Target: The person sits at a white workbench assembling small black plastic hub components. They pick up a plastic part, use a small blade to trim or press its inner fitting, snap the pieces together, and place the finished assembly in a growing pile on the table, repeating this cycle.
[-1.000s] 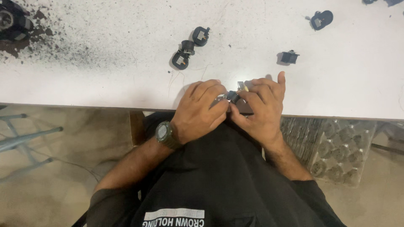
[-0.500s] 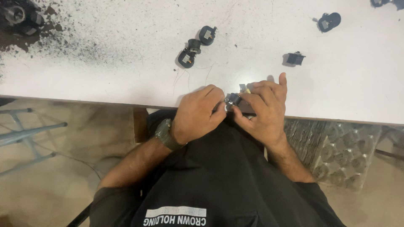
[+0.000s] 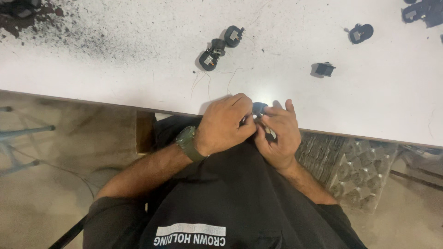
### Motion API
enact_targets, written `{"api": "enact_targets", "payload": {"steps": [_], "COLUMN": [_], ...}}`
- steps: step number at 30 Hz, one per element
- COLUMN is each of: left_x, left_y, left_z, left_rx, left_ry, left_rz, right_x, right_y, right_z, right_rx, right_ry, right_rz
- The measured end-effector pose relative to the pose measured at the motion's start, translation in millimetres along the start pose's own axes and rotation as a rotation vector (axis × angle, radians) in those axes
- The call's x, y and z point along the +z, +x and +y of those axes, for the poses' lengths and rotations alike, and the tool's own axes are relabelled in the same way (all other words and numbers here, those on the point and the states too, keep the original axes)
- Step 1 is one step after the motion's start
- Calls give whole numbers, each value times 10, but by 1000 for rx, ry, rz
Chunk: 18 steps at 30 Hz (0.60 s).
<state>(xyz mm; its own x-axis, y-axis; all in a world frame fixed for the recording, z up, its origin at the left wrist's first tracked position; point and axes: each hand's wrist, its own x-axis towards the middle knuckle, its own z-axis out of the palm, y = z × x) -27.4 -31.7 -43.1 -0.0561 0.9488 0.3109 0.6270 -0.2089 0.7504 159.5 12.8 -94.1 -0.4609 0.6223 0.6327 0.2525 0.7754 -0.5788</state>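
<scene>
Down at the near edge of the white table (image 3: 115,78), both hands meet over one small dark part (image 3: 259,109), which sits just past the table edge, pinched between them. The left hand (image 3: 226,123) curls over it from the left, fingers bent and clenched on the part, with a green watch (image 3: 188,142) on its wrist. The right hand (image 3: 277,133) grasps the same part from the right, its fingers pressed to it and one finger pointing up toward the table. Most of the part is hidden by the fingers, so its shape cannot be told. Farther up the table lie other black parts: two round ones close together, one (image 3: 210,58) just below and left of the other (image 3: 233,36), nearly touching; one small blocky piece (image 3: 325,69) alone to the right; one rounded piece (image 3: 360,33) farther right; and a dark cluster (image 3: 422,11) cut off at the top right corner, too cropped to count. Thin wires (image 3: 203,83) trail between the pair and the hands. Black dust (image 3: 41,23) speckles the top left of the table. Below the table edge, to the right of the person's black shirt (image 3: 240,203), stands one grey moulded tray (image 3: 355,170) with many cups.
</scene>
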Motion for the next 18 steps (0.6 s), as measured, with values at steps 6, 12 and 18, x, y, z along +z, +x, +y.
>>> {"api": "enact_targets", "payload": {"steps": [6,12,18], "left_x": [8,-17,-722], "left_y": [-17,-47,169], "left_z": [-61,-55,-246], "left_rx": [24,65,114], "left_ry": [-25,-19,424], "left_rz": [-10,9,162], "right_x": [-7,-74,-590], "right_y": [36,56,173], "right_z": [-30,43,541], "right_rx": [-6,0,167], "right_ry": [-15,-99,-39], "right_rz": [-3,-84,415]}}
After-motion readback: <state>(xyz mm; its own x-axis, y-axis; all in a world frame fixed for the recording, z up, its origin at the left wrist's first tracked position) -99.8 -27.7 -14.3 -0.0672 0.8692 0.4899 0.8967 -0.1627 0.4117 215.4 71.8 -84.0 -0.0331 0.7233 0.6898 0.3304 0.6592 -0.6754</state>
